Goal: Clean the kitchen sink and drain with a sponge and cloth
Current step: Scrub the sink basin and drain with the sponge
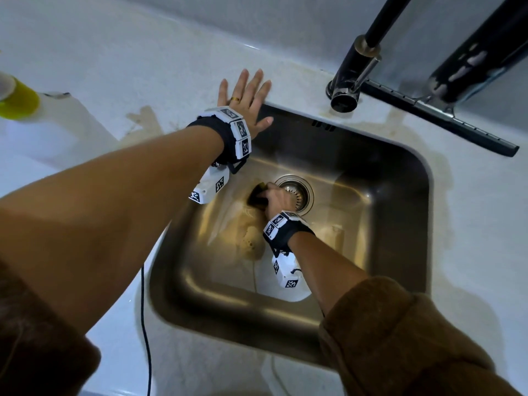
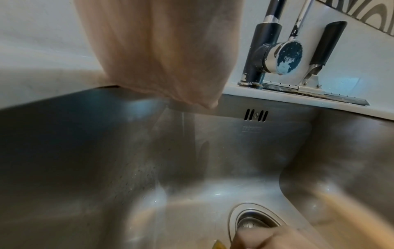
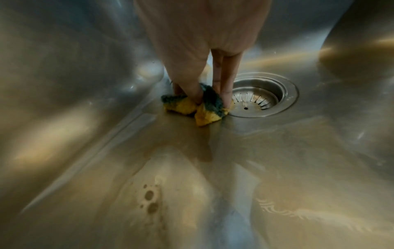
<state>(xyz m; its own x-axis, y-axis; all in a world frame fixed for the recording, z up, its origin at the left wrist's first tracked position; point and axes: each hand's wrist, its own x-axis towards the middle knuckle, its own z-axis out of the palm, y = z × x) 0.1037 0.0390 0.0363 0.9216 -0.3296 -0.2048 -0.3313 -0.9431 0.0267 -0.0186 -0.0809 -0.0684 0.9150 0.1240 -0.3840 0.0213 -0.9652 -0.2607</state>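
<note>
Right hand down in steel sink, fingers curled round crumpled yellow-green sponge, touching drain rim. Left hand flat, fingers spread, on counter at sink's back corner. Black faucet, squeegee behind; yellow bottle far left.

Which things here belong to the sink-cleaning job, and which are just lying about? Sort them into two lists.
In the job:
- sponge, gripped by the right hand
- sink
- drain
- left hand, flat on the counter

Lying about:
- faucet
- squeegee
- yellow-green bottle
- black cable
</note>
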